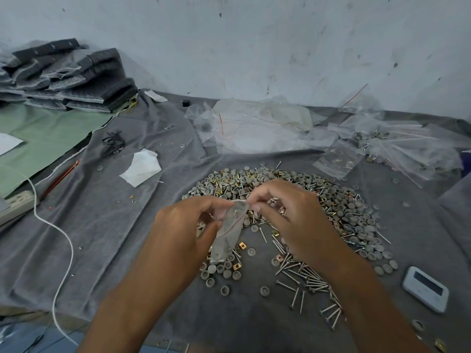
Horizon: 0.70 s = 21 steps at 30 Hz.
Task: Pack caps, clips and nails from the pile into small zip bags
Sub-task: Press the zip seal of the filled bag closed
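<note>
Zip bag (230, 231), one, small and clear with a red seal line, is hanging between both hands above the near edge of the pile (293, 197). Left hand (183, 225) is gripping its side with curled fingers and thumb; right hand (288, 212) is pinching the top edge at the mouth. Contents of the bag are too blurred to tell.

Pile is lying on grey cloth (107, 225) directly behind and under the hands: grey round caps (356, 217) too many to count, brass-coloured square clips (242, 245) scattered among them, and nails (305, 276) spreading in a loose fan toward the near right, well over a dozen. Both hands are covering the middle of the pile.

Beyond the pile, a heap of empty clear zip bags (254, 128) is lying by the wall, with filled bags (395, 146) stacking up to the right. One white device with a dark screen (425, 289) is sitting near right. Left of the pile: one folded white paper (141, 168), a bundle of black ties (113, 143), a white cord (66, 238), a power strip (15, 205), and stacked dark foam-wrapped packs (68, 77) at far left.
</note>
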Tool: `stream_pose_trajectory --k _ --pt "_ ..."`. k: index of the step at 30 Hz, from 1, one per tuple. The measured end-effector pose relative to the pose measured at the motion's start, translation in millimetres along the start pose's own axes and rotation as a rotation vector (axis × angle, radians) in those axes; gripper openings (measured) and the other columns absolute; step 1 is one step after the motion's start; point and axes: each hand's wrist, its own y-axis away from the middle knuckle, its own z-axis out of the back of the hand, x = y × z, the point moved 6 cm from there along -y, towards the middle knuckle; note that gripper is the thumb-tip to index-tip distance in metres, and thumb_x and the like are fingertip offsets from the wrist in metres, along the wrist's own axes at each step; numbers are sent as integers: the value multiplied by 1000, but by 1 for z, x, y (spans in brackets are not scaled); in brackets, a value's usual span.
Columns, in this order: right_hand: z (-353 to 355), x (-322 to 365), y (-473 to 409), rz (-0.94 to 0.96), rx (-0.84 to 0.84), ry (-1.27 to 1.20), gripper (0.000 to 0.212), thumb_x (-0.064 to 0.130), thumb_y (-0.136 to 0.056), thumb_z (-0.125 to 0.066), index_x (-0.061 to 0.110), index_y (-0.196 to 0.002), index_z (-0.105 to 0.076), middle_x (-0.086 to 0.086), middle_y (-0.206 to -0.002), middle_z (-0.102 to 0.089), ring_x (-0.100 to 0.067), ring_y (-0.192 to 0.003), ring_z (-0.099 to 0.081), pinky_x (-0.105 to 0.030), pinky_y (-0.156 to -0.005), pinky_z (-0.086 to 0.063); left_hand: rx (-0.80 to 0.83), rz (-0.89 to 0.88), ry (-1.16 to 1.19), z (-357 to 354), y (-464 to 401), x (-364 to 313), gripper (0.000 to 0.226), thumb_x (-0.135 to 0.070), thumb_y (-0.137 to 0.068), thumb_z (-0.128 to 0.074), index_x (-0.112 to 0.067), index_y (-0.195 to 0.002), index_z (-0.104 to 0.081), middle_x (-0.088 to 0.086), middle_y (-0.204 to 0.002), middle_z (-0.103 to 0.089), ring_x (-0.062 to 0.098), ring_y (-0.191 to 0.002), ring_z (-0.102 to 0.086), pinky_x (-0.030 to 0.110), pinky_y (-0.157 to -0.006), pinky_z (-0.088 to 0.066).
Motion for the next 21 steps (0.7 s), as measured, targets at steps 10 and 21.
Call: stream_pose_trajectory --k 10,21 --pt "15 14 22 -38 20 -286 10 32 -96 -58 28 -102 -65 18 -95 -64 -6 -87 -63 -12 -68 -47 -16 9 254 17 8 -12 20 -29 -84 -76 -34 -96 -61 -17 -90 -71 5 -83 -69 21 -74 -51" --pt "19 9 51 -165 -159 -517 15 40 -97 -54 28 -93 -61 17 -72 -54 0 -60 -48 -11 -54 -38 6 -59 297 7 9 -20 26 -64 -78 -54 -49 -93 -69 -16 -82 -72 5 -78 -69 28 -68 -56"
